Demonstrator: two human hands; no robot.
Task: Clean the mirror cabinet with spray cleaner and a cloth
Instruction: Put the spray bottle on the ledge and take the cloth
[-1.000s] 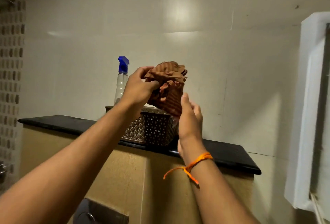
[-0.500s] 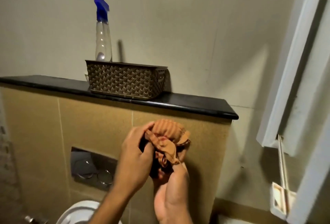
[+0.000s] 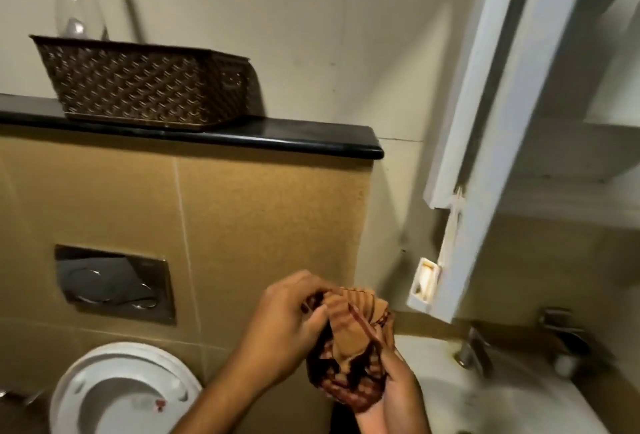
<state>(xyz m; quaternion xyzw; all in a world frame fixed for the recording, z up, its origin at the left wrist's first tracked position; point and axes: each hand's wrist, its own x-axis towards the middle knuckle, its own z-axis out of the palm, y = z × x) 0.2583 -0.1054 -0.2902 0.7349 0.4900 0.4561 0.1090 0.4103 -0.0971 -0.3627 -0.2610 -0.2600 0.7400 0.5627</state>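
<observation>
A crumpled brown and orange striped cloth (image 3: 349, 336) is low in the middle of the view, held between both hands. My left hand (image 3: 287, 326) pinches its upper left edge. My right hand (image 3: 391, 395) cups and grips it from below. The clear spray bottle (image 3: 74, 0) stands in the brown woven basket (image 3: 145, 87) on the black ledge (image 3: 311, 139); its blue head is cut off by the top edge. The white mirror cabinet (image 3: 491, 104) hangs at the right with its door (image 3: 464, 250) open.
A white toilet (image 3: 117, 392) sits at lower left under a metal flush plate (image 3: 114, 281). A white sink (image 3: 502, 406) with a chrome tap (image 3: 474, 347) lies at lower right under the cabinet. A small white holder (image 3: 424, 283) is fixed at the cabinet door's lower corner.
Both hands have brought the cloth down from above the basket to below the ledge, near the sink. The view has swung down and to the right.
</observation>
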